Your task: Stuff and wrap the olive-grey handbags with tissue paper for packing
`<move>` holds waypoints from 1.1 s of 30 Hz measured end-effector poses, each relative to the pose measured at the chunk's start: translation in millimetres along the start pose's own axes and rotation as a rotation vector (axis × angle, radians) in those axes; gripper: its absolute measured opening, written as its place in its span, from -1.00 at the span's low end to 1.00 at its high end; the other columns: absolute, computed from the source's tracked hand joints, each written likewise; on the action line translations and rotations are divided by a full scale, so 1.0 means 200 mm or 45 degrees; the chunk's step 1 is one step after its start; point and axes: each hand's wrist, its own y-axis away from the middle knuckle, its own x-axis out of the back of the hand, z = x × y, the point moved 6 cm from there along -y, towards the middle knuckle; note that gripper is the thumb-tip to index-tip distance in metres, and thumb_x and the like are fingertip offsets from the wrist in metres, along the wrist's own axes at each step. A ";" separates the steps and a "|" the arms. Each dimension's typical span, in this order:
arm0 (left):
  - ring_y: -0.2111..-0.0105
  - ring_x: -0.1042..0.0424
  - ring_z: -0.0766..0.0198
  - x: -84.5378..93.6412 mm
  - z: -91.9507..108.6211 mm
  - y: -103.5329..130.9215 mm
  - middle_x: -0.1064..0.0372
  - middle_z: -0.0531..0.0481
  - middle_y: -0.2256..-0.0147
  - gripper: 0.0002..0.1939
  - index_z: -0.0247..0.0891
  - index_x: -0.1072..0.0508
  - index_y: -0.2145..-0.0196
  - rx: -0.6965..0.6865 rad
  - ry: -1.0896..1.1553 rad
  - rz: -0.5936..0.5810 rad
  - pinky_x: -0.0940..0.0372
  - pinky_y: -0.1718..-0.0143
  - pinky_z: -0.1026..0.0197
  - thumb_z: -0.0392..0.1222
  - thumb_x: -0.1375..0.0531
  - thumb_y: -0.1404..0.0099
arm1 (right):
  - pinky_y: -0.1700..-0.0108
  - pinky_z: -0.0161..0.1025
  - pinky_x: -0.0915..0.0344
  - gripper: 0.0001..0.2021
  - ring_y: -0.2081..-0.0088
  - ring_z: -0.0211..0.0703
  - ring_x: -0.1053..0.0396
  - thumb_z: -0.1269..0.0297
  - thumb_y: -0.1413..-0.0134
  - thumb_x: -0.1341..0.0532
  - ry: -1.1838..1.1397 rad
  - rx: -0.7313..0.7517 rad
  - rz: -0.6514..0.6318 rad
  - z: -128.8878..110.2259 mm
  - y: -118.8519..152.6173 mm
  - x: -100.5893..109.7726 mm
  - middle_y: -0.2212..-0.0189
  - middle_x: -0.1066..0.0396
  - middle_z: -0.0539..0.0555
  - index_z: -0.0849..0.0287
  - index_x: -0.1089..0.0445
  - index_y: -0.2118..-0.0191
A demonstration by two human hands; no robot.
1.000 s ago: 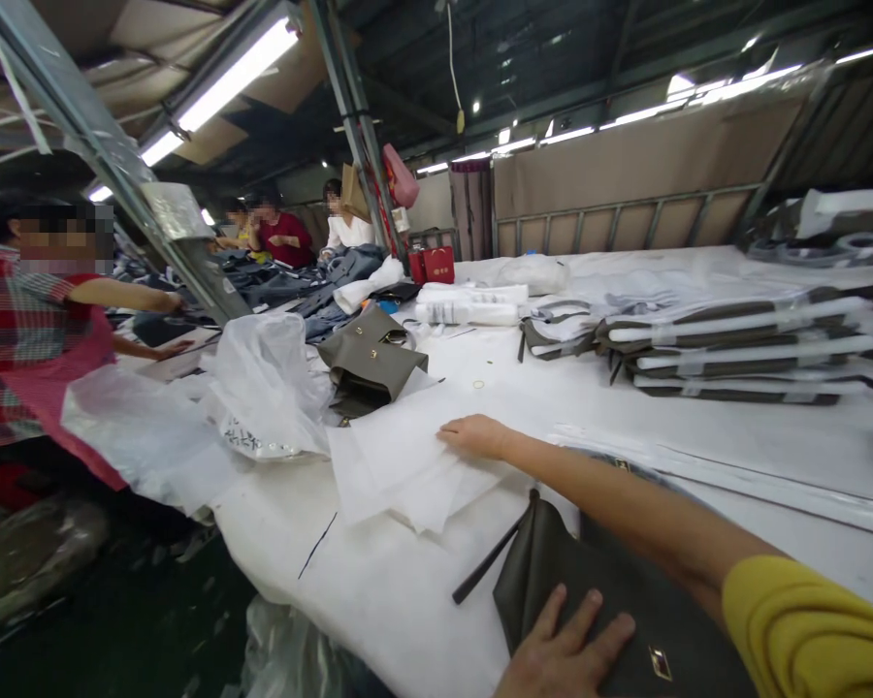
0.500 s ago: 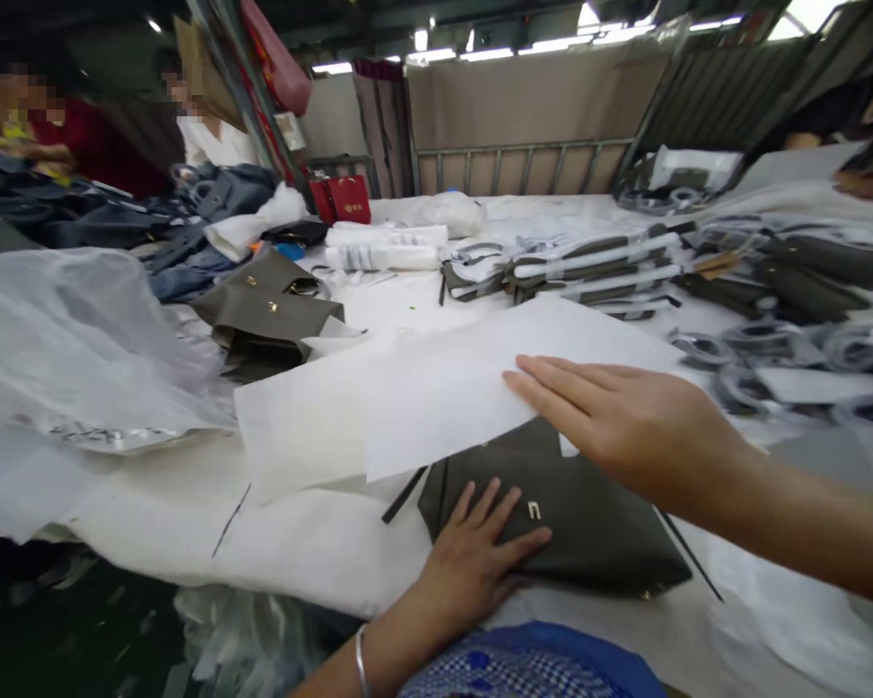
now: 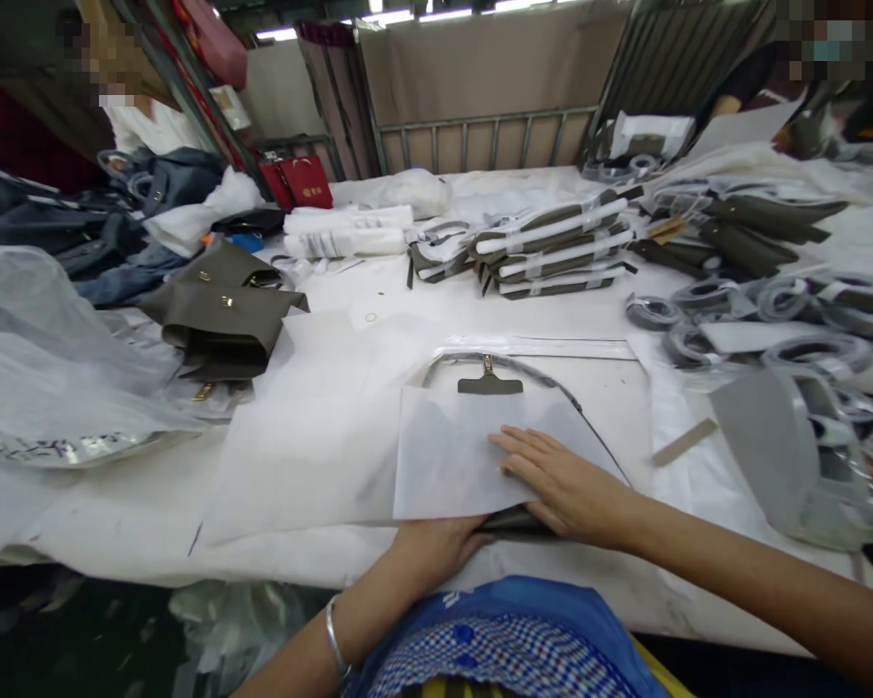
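Observation:
A dark olive bag (image 3: 522,522) lies in front of me, mostly covered by a thin white sheet (image 3: 443,460). Its tab with a gold clasp (image 3: 490,385) and a wrapped strap show beyond the sheet's far edge. My right hand (image 3: 564,485) rests open on top of the sheet, fingers stretched out toward the left. At the bag's near left corner is my left hand (image 3: 436,551); its fingers go beneath the sheet and are hidden. More white paper (image 3: 298,465) lies to the left.
Another olive bag (image 3: 225,315) stands at the left beside a large clear plastic bag (image 3: 50,359). Wrapped straps (image 3: 553,247) are piled at the back, with coiled straps (image 3: 763,301) at the right. A grey panel (image 3: 767,456) lies nearby. Co-workers are at the far left and right.
The white sheet has come down onto the bag, and my right hand now lies flat on it. My left hand's fingers, earlier spread on the bag, are now under the sheet. The view has shifted right.

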 end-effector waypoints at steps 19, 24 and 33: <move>-0.30 -0.12 -0.09 -0.04 -0.01 0.03 -0.09 -0.12 -0.32 -0.29 -0.08 -0.02 -0.37 -0.110 -0.189 0.223 0.09 -0.35 -0.19 0.08 -0.14 -0.36 | -0.24 0.49 0.13 -0.30 -0.36 0.40 0.11 0.04 -0.22 -0.22 0.062 -0.166 -0.007 -0.01 0.15 -0.16 -0.40 0.10 0.22 -0.09 0.05 -0.39; -0.26 -0.20 -0.04 0.01 0.02 0.02 -0.18 -0.13 -0.28 -0.36 -0.12 -0.12 -0.33 -0.132 -0.178 0.188 -0.06 -0.31 -0.13 0.04 -0.15 -0.37 | -0.26 0.47 0.16 -0.15 -0.38 0.38 0.18 -0.20 -0.12 -0.21 0.045 -0.111 0.034 -0.01 0.16 -0.21 -0.41 0.17 0.22 -0.09 0.14 -0.42; -0.31 -0.11 0.02 0.34 -0.24 0.24 -0.24 -0.16 -0.25 -0.53 -0.18 -0.32 -0.20 0.009 -0.245 0.315 -0.05 -0.32 -0.12 -0.14 -0.14 -0.36 | -0.18 0.47 -0.01 -0.09 -0.32 0.43 0.01 -0.16 -0.04 -0.26 0.222 -0.021 0.251 0.03 0.17 -0.29 -0.40 0.09 0.19 -0.08 0.15 -0.42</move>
